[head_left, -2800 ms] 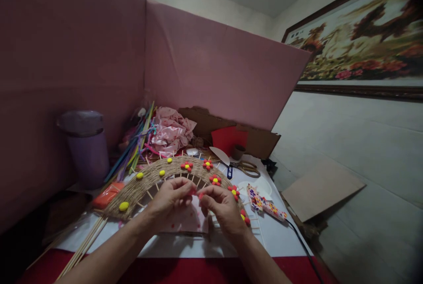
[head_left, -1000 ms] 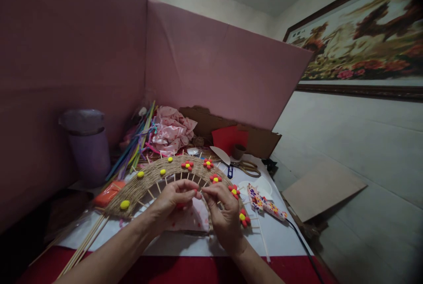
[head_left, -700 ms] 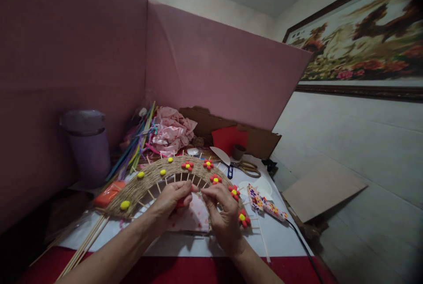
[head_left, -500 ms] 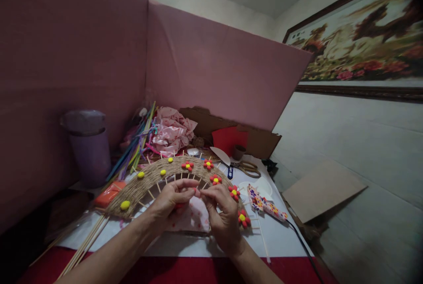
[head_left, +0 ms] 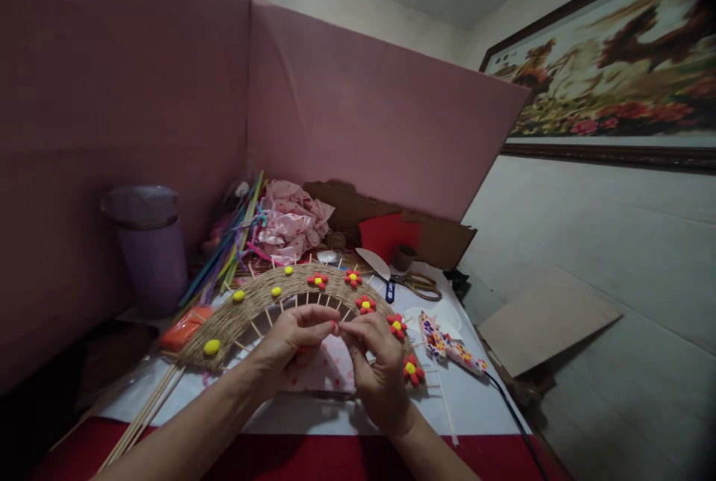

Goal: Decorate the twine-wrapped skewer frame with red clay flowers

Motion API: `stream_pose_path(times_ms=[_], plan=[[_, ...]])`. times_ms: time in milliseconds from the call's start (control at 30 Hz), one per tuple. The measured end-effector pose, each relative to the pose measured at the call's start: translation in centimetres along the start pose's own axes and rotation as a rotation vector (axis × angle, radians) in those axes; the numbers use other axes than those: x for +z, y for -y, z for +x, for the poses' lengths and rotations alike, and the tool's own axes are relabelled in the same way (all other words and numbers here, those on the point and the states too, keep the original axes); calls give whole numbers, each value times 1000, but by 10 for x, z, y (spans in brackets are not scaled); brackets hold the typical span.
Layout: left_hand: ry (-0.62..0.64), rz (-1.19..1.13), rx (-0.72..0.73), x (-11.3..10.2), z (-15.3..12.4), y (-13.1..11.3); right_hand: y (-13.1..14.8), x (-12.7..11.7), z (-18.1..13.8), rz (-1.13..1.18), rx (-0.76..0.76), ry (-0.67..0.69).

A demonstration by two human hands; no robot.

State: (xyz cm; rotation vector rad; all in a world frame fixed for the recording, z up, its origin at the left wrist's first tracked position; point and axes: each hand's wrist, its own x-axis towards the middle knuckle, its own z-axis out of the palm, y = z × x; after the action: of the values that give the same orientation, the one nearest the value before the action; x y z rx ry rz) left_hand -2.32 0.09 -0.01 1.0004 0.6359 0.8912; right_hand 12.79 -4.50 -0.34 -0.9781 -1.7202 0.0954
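Observation:
In the middle, my left hand (head_left: 291,339) is closed, with a small bit of red clay (head_left: 334,327) between thumb and forefinger. More red shows under its curled fingers. My right hand (head_left: 379,365) meets it there, its fingertips pinched at the same bit of clay. Behind both hands lies a woven twine arch (head_left: 254,300) with thin sticks poking from its edges. Red flowers with yellow centres (head_left: 365,305) line its right part; plain yellow dots (head_left: 211,347) sit on the left. White cloth with pinkish spots (head_left: 330,371) lies below my hands.
A flower-patterned glue gun (head_left: 453,347) with a black cord lies at right, near scissors (head_left: 419,285) and a blue cutter (head_left: 390,291). Left stand a purple bin (head_left: 154,265), an orange clay packet (head_left: 187,326) and loose sticks (head_left: 146,410). Crumpled pink cloth (head_left: 294,220) is piled behind.
The fingertips of both hands have shifted slightly, and the bit of red clay shows more clearly between them. The arch and the things around it have stayed put.

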Motion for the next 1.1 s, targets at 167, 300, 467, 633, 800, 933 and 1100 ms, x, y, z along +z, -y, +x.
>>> stream_pose_path(times_ms=[167,300,467,633,800,933,1100], plan=[[22,20,-10,-1,-1,3,-2,0,-2,-14,2,4],[12,49,-12,-2,0,3,-1,0,-1,0,1,7],[-28,46,-6,-2,1,3,2,-1,-1,-9,-9,4],[1,-6,-2,-1,1,5,1,-1,-1,-21,-20,-2],[37,-31,-2,2,-1,1,-1,0,-2,-16,-17,-5],[-19,-23,-21,3,-3,-2,0,0,-1,-19,-16,-10],[-2,-14,-8,3,-2,0,2,-1,0,-44,-27,-18]])
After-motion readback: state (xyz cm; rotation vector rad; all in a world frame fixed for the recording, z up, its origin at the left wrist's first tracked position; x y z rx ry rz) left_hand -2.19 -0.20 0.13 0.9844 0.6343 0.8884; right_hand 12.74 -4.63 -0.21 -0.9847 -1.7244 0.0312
